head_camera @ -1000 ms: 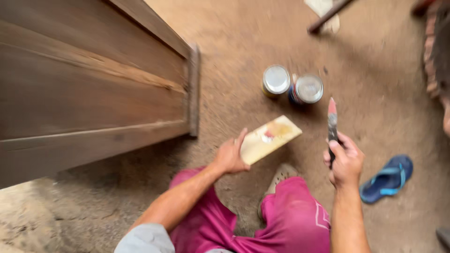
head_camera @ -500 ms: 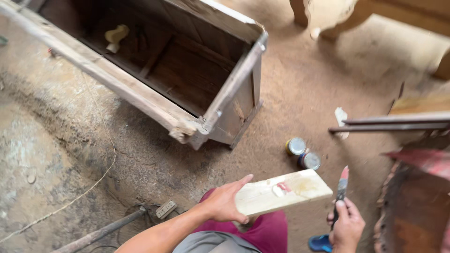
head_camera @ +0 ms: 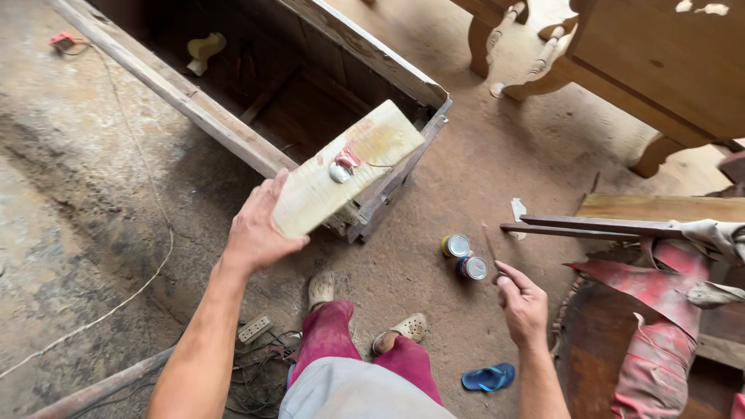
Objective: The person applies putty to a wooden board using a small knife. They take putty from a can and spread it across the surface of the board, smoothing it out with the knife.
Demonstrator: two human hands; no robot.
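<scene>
My left hand [head_camera: 256, 229] grips the near end of a pale wooden board [head_camera: 349, 167] and holds it up, tilted, in front of the corner of a large dark wooden box frame [head_camera: 233, 128]. A small blob of white and red paste [head_camera: 342, 165] sits on the board's top face. My right hand [head_camera: 521, 304] is lower and to the right, closed on a thin putty knife [head_camera: 490, 250] that points up toward two small tins [head_camera: 464, 257] standing on the floor.
Carved wooden furniture legs [head_camera: 508, 46] and a cabinet stand at the back right. Planks [head_camera: 597, 226] and red cloth [head_camera: 660, 310] lie at the right. A blue sandal [head_camera: 487, 378], a power strip with cables [head_camera: 254, 329] and a cord [head_camera: 147, 264] lie on the dirt floor.
I have stood up, so the floor and tins look farther away. My left hand has raised the board up toward the box frame's corner. My right hand still holds the knife.
</scene>
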